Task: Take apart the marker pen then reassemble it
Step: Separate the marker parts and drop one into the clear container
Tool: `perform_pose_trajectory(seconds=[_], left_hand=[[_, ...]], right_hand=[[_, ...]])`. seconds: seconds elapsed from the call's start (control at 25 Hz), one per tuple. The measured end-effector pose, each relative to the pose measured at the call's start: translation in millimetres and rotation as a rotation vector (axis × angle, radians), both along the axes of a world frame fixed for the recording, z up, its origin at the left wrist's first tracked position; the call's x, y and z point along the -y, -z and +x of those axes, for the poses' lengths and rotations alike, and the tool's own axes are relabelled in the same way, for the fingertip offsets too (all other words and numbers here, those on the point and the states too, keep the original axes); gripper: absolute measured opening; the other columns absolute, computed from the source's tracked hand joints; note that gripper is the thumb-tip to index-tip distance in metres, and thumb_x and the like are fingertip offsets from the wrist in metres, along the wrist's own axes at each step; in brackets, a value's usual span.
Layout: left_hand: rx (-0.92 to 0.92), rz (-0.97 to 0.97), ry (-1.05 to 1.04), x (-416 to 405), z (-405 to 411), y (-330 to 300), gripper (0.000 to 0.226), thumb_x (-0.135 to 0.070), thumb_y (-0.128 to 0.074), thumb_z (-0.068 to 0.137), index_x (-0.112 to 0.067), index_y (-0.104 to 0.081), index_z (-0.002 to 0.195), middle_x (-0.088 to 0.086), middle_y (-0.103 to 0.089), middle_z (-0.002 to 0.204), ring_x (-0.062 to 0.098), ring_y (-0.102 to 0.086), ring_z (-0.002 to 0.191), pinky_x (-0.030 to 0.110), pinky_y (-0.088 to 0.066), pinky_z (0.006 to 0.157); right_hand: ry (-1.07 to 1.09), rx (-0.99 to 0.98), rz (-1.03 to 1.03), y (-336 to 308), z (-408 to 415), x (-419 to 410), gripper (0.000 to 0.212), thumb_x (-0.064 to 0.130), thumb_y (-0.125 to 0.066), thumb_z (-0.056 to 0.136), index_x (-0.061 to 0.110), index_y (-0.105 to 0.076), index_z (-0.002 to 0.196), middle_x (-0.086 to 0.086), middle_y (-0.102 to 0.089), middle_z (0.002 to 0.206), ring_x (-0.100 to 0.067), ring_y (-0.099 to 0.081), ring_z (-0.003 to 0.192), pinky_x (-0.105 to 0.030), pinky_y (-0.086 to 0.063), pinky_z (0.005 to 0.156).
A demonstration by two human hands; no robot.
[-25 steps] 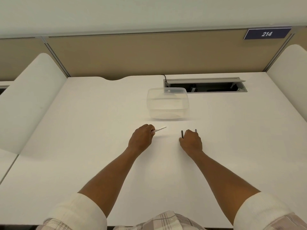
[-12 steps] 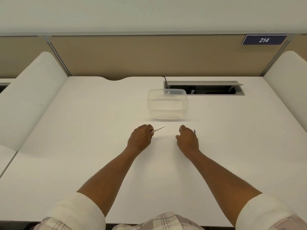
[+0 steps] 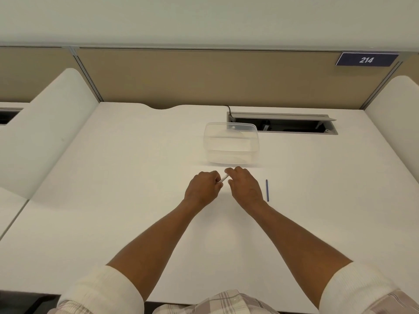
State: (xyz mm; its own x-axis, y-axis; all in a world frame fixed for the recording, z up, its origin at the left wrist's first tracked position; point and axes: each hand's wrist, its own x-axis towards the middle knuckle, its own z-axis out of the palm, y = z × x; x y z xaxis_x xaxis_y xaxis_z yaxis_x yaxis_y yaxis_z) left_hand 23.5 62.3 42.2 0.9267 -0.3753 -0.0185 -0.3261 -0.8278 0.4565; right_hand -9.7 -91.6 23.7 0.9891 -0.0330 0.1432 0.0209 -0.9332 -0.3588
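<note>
We see the left hand (image 3: 202, 189) closed in a fist around a thin white marker barrel (image 3: 223, 178), whose free end slants up and to the right toward the right hand (image 3: 246, 185). The right hand has come in from the right since a second ago and now meets that end, thumb and forefinger pinched at the tip of the barrel; we cannot tell whether it carries a small part between them. A second ago it rested apart on the bench (image 3: 113, 200) over two dark thin pieces. Now one dark blue thin rod (image 3: 267, 190) lies bare on the bench just right of the right wrist, its long axis running nearly straight away from us, tilted slightly left at the far end. The other dark piece is no longer visible. Just beyond the hands stands a clear plastic container (image 3: 231, 143), and behind it a cable slot (image 3: 283, 124) opens in the bench
</note>
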Motion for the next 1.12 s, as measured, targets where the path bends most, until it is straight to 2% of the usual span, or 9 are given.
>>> perform_pose_trajectory(seconds=[0.16,0.2,0.36,0.44,0.56,0.68,0.8,0.92,1.12], left_hand=[[-0.132,-0.122,-0.013,6.8,1.6,-4.7,0.034,-0.048,-0.053,0.093,-0.02,-0.063,0.075,-0.006,-0.064,0.061,0.015,-0.062,0.06,0.031,-0.05,0.06],[-0.17,-0.178,-0.035,4.4,4.9,-4.0,0.039,-0.048,-0.048,0.096,-0.019,-0.063,0.073,-0.005,-0.066,0.064,0.015,-0.063,0.065,0.03,-0.048,0.064],[-0.204,-0.146,-0.104,-20.3,13.6,24.2,0.02,-0.034,-0.051,0.096,-0.023,-0.067,0.099,-0.002,-0.07,0.107,0.022,-0.063,0.107,0.029,-0.046,0.083],[-0.219,-0.035,-0.027,-26.3,8.3,40.3,0.035,-0.034,-0.053,0.096,-0.022,-0.056,0.129,-0.002,-0.056,0.138,0.02,-0.05,0.129,0.034,-0.043,0.102],[-0.238,0.032,0.051,-21.2,2.1,49.6,0.054,-0.036,-0.049,0.098,-0.022,-0.033,0.148,-0.005,-0.021,0.161,0.014,-0.016,0.149,0.042,-0.031,0.115],[-0.222,0.074,0.096,-13.2,1.4,53.4,0.066,-0.037,-0.049,0.098,-0.022,-0.018,0.154,-0.006,-0.002,0.164,0.013,-0.001,0.151,0.043,-0.024,0.119],[-0.185,0.114,0.122,-8.1,3.4,59.6,0.079,-0.041,-0.047,0.098,-0.021,0.002,0.156,0.0,0.014,0.163,0.02,0.012,0.15,0.042,-0.004,0.123],[-0.215,0.195,0.123,-7.1,5.7,69.1,0.079,-0.047,-0.04,0.099,-0.02,0.01,0.154,0.004,0.022,0.161,0.023,0.019,0.149,0.042,0.006,0.122],[-0.18,0.213,0.127,-8.1,5.3,79.2,0.076,-0.049,-0.033,0.1,-0.02,0.012,0.154,0.002,0.024,0.16,0.021,0.024,0.147,0.041,0.011,0.121]], right_hand=[[0.032,0.06,-0.002,5.1,1.0,4.5,0.02,0.012,-0.056,0.09,0.014,-0.058,0.109,-0.005,-0.059,0.093,-0.028,-0.055,0.086,-0.037,-0.045,0.059],[0.038,0.082,-0.006,6.8,0.8,4.7,0.018,0.011,-0.056,0.089,0.013,-0.058,0.106,-0.005,-0.059,0.09,-0.028,-0.055,0.082,-0.037,-0.044,0.058],[0.05,0.084,0.059,17.9,-5.3,2.1,0.014,0.01,-0.053,0.09,0.015,-0.057,0.102,-0.001,-0.056,0.082,-0.025,-0.052,0.077,-0.035,-0.044,0.061],[0.034,0.028,0.129,20.0,-8.0,0.1,0.015,0.009,-0.049,0.091,0.015,-0.056,0.103,0.0,-0.058,0.085,-0.023,-0.051,0.079,-0.033,-0.042,0.067],[0.025,-0.118,0.327,22.7,-4.9,3.5,0.017,0.01,-0.046,0.095,0.015,-0.061,0.102,0.004,-0.062,0.084,-0.017,-0.055,0.077,-0.03,-0.042,0.071],[0.074,-0.237,0.531,27.4,-2.3,11.5,0.018,0.014,-0.05,0.095,0.016,-0.067,0.098,0.002,-0.07,0.086,-0.017,-0.064,0.08,-0.031,-0.05,0.081],[0.095,-0.297,0.612,29.6,-2.7,16.9,0.017,0.017,-0.055,0.095,0.013,-0.071,0.097,0.002,-0.072,0.095,-0.015,-0.065,0.088,-0.025,-0.05,0.083],[0.075,-0.336,0.581,29.7,0.4,22.3,0.016,0.018,-0.057,0.093,0.014,-0.073,0.092,0.003,-0.072,0.093,-0.013,-0.064,0.085,-0.015,-0.045,0.072],[0.104,-0.293,0.506,30.5,6.3,27.4,0.006,0.014,-0.058,0.086,0.014,-0.063,0.083,-0.002,-0.065,0.072,-0.018,-0.06,0.069,-0.027,-0.047,0.067]])
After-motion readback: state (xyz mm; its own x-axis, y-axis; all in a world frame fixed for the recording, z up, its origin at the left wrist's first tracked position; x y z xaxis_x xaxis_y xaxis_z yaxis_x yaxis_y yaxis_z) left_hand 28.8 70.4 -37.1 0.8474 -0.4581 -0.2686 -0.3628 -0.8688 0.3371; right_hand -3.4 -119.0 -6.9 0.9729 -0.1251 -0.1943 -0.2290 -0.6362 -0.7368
